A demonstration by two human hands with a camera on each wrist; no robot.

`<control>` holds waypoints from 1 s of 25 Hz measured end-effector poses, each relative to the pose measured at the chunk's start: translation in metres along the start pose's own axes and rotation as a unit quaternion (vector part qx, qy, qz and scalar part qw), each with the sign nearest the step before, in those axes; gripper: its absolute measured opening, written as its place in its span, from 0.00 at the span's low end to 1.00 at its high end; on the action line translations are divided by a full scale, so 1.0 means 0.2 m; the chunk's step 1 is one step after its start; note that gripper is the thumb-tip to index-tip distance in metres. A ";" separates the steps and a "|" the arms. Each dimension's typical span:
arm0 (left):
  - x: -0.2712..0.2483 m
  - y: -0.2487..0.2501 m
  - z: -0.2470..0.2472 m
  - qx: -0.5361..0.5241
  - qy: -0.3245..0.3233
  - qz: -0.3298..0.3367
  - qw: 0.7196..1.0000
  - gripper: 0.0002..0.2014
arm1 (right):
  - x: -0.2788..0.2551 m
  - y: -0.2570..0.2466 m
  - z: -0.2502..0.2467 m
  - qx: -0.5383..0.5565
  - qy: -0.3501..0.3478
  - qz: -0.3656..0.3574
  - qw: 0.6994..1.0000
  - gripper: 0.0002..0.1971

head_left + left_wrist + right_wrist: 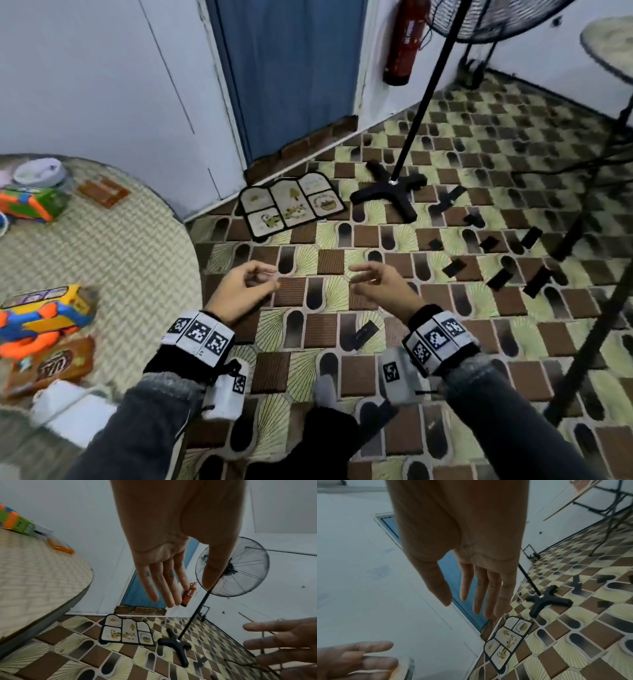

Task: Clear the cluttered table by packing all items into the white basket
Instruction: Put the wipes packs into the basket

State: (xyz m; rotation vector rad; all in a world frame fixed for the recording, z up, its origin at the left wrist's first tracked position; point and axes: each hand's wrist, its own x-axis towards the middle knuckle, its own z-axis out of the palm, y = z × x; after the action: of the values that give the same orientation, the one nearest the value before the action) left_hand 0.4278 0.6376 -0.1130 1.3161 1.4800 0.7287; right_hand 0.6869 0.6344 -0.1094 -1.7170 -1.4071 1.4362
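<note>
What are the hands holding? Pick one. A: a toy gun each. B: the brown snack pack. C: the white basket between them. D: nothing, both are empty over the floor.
D: the left hand and right hand hang with loose fingers over the tiled floor, empty, while the toy guns and snack pack lie on the table.
</note>
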 end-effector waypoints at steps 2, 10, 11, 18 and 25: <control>0.12 0.00 -0.02 -0.015 0.021 -0.017 1.000 0.10 | 0.17 -0.05 0.00 -0.029 -0.042 -0.001 0.999 0.17; 0.50 0.07 -0.15 -0.070 0.080 -0.038 0.994 0.11 | 0.79 -0.33 0.03 -0.054 -0.139 -0.039 0.988 0.12; 0.52 0.07 -0.17 -0.074 0.095 -0.040 0.992 0.11 | 0.86 -0.37 0.06 -0.060 -0.157 -0.044 0.985 0.12; 0.71 0.05 -0.42 -0.097 0.226 -0.068 0.967 0.12 | 1.35 -0.71 0.29 -0.130 -0.288 -0.101 0.943 0.12; 0.83 0.08 -0.66 -0.127 0.386 -0.107 0.907 0.10 | 1.72 -1.08 0.61 -0.183 -0.413 -0.136 0.881 0.11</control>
State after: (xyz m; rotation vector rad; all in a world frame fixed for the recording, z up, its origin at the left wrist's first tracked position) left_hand 0.3246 0.8232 -0.1007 0.6551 2.0144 1.3365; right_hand 0.4603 0.9933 -0.1055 -1.0051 -2.3808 1.9224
